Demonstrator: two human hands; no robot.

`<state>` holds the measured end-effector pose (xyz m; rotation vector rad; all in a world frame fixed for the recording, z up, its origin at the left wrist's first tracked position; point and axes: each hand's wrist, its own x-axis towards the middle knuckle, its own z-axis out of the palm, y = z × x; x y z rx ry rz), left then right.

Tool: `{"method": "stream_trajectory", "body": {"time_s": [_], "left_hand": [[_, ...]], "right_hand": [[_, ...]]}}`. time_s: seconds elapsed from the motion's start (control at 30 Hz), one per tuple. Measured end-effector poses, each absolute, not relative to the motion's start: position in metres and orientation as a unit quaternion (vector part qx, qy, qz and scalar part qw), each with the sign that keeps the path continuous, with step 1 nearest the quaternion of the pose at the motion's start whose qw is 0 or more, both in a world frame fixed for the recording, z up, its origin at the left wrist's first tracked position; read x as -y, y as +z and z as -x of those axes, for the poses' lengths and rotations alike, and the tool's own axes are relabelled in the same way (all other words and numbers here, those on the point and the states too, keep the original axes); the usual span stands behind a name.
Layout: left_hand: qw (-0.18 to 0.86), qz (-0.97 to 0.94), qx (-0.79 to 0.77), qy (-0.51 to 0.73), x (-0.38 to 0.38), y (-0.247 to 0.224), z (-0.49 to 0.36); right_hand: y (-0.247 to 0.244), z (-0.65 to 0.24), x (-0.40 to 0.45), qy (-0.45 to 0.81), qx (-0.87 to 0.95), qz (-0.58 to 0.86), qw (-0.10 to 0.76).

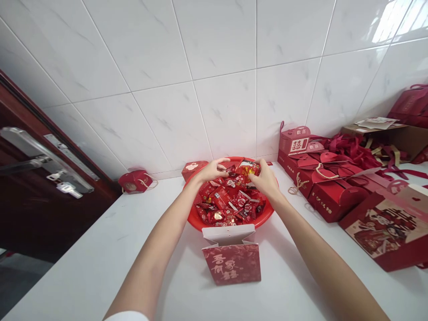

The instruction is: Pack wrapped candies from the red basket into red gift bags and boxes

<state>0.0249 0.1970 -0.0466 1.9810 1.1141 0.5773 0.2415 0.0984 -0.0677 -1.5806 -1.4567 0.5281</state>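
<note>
A red plastic basket (192, 218) with perforated sides stands on the white table, filled with red-wrapped candies (220, 198). Over its back left rim, my left hand (212, 170) has curled fingers, closed at what looks like a small wrapped candy, partly hidden by the fingers. At the back right, my right hand (265, 180) grips a red and gold candy packet (248, 168) between thumb and fingers. Just in front of the basket stands a dark red paper gift box (232, 264) with gold characters, its white-lined top flaps raised and open.
Several red gift boxes (329, 196) crowd the right side, with ribbons (351, 149) and a cardboard box (404, 138) behind. A small red box (135, 181) sits at the left by the tiled wall (227, 111), another (194, 169) behind the basket. A door (33, 200) with keys borders the left.
</note>
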Motion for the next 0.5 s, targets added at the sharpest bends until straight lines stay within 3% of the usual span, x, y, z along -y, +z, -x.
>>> {"method": "stream_trajectory", "body": {"time_s": [0.2,0.4,0.5], "left_hand": [[0.456,-0.734,-0.382,0.328,-0.198,-0.043,-0.019],[0.476,-0.739,-0.351,0.323,-0.192,-0.039,-0.023],[0.477,-0.753,-0.339,0.302,-0.188,-0.038,-0.029]], "right_hand": [[-0.067,-0.24,-0.098,0.213,0.594,0.648,0.428],[-0.069,-0.238,-0.098,0.255,0.613,0.621,0.415],[-0.068,-0.237,-0.099,0.23,0.613,0.604,0.454]]}}
